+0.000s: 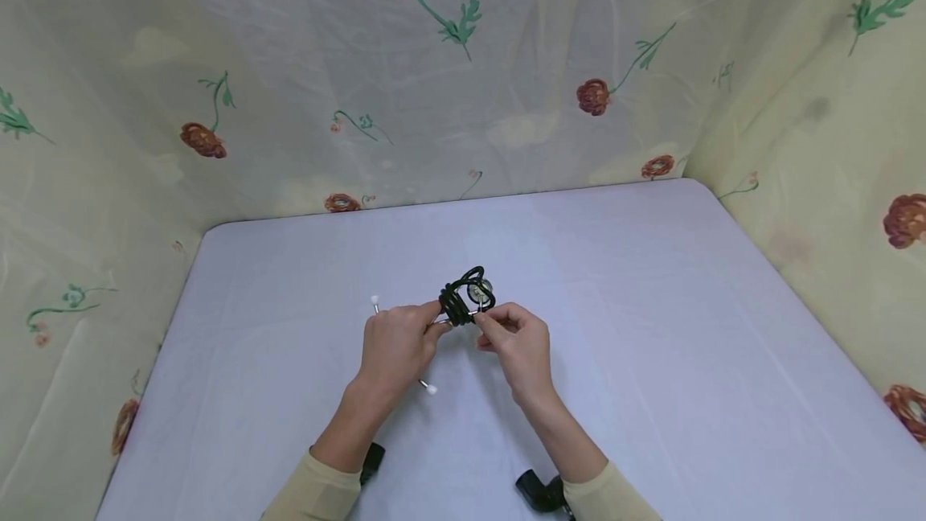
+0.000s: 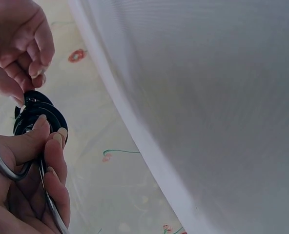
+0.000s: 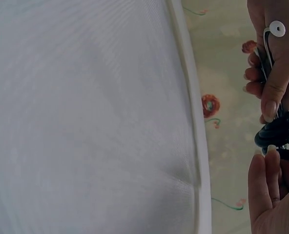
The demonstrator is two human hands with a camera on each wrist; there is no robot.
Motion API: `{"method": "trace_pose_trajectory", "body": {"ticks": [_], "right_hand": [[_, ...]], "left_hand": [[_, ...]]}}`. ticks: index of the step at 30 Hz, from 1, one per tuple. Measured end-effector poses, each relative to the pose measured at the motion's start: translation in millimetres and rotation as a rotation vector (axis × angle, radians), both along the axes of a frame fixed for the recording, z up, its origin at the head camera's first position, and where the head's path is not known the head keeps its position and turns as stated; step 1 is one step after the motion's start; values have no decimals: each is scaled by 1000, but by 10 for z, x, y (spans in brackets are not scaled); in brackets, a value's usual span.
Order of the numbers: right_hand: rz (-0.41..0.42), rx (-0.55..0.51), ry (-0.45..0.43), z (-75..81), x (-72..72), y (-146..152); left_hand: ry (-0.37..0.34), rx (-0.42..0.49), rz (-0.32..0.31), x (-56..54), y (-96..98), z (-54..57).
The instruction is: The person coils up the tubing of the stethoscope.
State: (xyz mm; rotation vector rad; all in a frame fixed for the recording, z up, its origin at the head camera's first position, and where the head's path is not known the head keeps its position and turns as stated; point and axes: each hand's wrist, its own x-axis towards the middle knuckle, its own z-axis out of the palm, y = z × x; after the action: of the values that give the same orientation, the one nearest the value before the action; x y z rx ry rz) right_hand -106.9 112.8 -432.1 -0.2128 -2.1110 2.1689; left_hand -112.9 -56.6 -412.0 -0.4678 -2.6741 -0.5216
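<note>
A stethoscope with its black tubing (image 1: 454, 304) wound into a tight coil is held above the table in both hands. My left hand (image 1: 396, 344) grips the metal ear tubes (image 2: 3, 168) just below the coil. One white ear tip (image 1: 374, 299) sticks out beyond that hand, and another ear tip (image 1: 432, 389) shows under it. With thumb and fingertips, my right hand (image 1: 522, 348) pinches the coil's other end, near the round chest piece (image 1: 480, 290). In the right wrist view the coil (image 3: 277, 129) sits between both hands. Fingers partly hide the coil in the left wrist view.
A white cloth covers the table (image 1: 651, 304). Flower-patterned curtain (image 1: 463, 119) hangs around its back and sides. Close to the sleeves are black wrist-worn pieces, one black piece (image 1: 372, 461) on the left and another black piece (image 1: 538, 491) on the right.
</note>
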Motion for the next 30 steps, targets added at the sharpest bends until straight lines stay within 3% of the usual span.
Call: {"method": "trace_pose_trajectory", "body": {"ticks": [12,20,23,27,30], "right_hand": [[-55,129,49,19,25,-5],[-91,126,42,45,13,-23],[-86,142,24,132,42,-35],[-63,177,28,139,50,-16],[-49,212,39,57,30,21]], "left_hand": [[21,-9,-7,11,24,-11],[59,-13,-17,24,48,-1],[68,-12,-18,26,54,1],[61,-10,-15,17,43,0],[49,-1,-17,6,27,3]]}}
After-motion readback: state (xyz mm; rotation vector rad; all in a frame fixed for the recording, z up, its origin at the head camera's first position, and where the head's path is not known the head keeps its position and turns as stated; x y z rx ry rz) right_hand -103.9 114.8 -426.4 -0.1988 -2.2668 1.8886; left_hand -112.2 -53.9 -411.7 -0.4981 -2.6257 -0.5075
